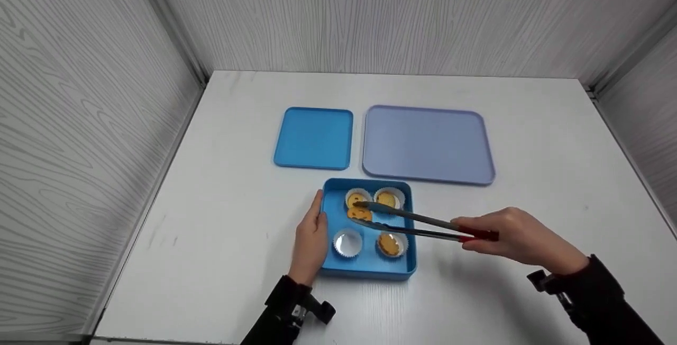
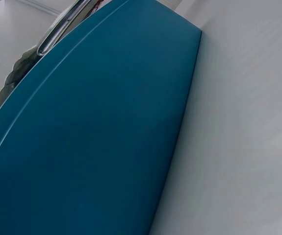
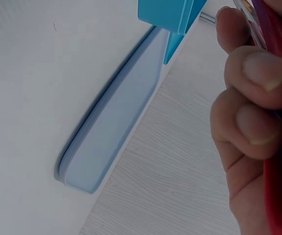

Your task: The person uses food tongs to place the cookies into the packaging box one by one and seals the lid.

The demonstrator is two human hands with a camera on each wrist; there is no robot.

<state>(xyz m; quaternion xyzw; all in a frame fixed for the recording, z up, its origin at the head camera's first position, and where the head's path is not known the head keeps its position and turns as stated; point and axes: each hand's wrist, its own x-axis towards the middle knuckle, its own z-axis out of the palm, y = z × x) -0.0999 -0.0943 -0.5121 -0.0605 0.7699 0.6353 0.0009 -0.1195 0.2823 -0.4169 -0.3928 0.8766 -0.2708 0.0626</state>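
Note:
A square blue box (image 1: pixel 365 264) holds several paper cups with cookies. My left hand (image 1: pixel 311 239) rests straight-fingered against the box's left wall, with the thumb near the rim; in the left wrist view that wall (image 2: pixel 106 112) fills most of the picture. My right hand (image 1: pixel 521 236) grips metal tongs (image 1: pixel 383 208) by their red handles, reaching in over the right rim. The tong tips are around a round cookie (image 1: pixel 362 212) at the near edge of the back-left cup. Cookies sit in the back-right cup (image 1: pixel 403 197) and front-right cup (image 1: pixel 403 240); the front-left cup (image 1: pixel 347 243) shows bare silver.
Behind the box lie a flat blue tray (image 1: pixel 314 138) on the left and a larger lavender tray (image 1: pixel 428 144) on the right. All stand on a white table (image 1: pixel 211 218) enclosed by wood-grain panels (image 1: pixel 338 22) at the back and sides.

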